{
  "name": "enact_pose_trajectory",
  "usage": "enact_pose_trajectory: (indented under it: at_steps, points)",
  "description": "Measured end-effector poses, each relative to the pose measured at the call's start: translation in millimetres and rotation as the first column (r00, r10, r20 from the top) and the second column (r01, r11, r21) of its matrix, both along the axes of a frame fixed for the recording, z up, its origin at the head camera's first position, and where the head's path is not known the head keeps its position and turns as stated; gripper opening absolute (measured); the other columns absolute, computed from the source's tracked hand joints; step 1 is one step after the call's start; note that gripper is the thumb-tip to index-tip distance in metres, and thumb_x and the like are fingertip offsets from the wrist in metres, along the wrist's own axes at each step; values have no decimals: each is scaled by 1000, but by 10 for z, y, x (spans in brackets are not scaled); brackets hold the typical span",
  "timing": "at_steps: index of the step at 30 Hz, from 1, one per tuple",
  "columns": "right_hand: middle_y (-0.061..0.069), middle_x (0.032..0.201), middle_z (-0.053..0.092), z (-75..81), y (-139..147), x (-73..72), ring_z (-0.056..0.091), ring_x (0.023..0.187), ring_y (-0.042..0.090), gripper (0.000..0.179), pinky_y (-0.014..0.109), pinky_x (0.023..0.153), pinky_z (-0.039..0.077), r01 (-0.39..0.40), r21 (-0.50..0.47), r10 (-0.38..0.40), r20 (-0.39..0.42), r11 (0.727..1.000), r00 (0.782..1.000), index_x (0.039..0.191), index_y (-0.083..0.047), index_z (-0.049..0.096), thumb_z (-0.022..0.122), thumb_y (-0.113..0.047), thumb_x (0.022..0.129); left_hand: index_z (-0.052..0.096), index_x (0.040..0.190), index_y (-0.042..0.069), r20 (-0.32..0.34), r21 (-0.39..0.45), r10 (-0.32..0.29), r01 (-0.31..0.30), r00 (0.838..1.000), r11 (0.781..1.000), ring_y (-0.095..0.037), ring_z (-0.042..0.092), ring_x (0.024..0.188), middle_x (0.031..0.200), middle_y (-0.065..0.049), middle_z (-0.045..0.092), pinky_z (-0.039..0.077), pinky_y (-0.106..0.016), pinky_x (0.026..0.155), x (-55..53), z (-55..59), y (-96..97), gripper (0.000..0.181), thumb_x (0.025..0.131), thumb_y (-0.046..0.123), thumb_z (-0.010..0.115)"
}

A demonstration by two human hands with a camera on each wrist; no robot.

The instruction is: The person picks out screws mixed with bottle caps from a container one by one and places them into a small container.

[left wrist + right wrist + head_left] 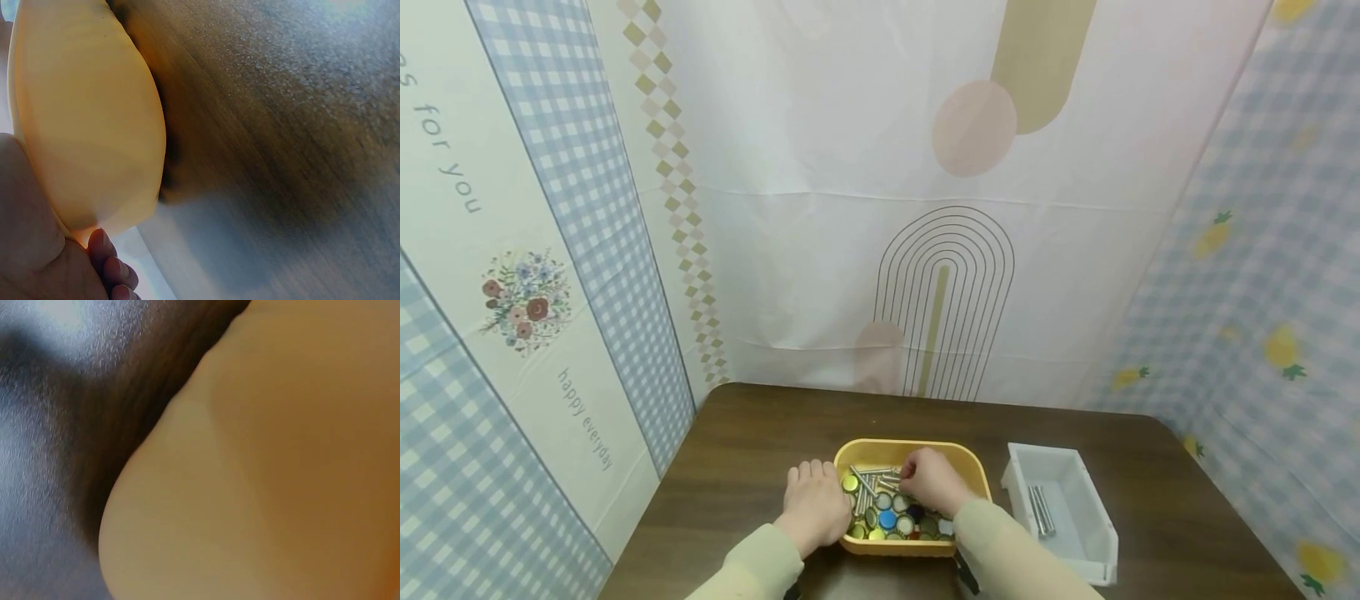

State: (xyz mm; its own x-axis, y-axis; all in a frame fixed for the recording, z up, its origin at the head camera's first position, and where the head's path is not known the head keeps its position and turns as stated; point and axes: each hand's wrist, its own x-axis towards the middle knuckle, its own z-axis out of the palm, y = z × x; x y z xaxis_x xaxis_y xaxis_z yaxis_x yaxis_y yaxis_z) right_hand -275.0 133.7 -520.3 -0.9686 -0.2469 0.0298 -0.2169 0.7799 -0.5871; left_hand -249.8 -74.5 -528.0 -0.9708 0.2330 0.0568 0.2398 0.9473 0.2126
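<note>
A yellow bin holds metal bolts and bottle caps in several colours. My left hand rests on the bin's left rim, fingers pointing away from me. In the left wrist view its fingers hang slightly bent beyond the bin's yellow wall. Over the bolts at the back of the bin, my right hand reaches in with fingers bent and tips close together. Whether a bolt is between those tips is too small to tell. Only the bin's outer wall and the table show in the right wrist view.
To the right of the yellow bin stands a white open bin with a few bolts lying in it. Both bins stand on a dark wooden table. Printed cloth hangs behind the table and at both sides.
</note>
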Motion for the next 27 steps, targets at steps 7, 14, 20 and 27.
enact_pose_trajectory:
  at_steps: [7,14,20,27]
  points:
    - [-5,67,56,-71,-88,-38,50,60,10,15,30,57,45,-19,31,20,-16,999,1000,71,-11,63,71,-3,80,49,96,-2,-7,0,-1,1,1000,1000,-32,39,83,84,-14,41,31,-50,79,-8,-18,-1,37,89,33,57]
    - [-7,55,41,-136,-114,-63,39,51,9,31,28,51,36,-31,64,34,-35,997,999,59,-16,49,68,-1,79,49,96,-2,-1,6,2,-2,1000,1000,-31,39,84,84,-14,41,30,-49,79,-4,-5,-5,37,90,33,57]
    - [-6,55,29,-181,-137,-71,31,49,10,42,28,50,29,-40,90,42,-23,995,999,59,-18,38,67,-1,83,49,96,-2,-6,14,0,0,1000,1000,-31,38,83,84,-13,40,30,-49,79,8,-5,-14,36,89,33,57]
    - [-5,57,39,-161,-162,-67,37,52,10,33,28,51,34,-24,117,24,-2,993,1000,62,-14,49,69,-5,86,49,96,-1,-5,22,0,0,1000,1000,-31,38,83,84,-13,39,30,-48,78,5,-5,-18,35,90,33,56]
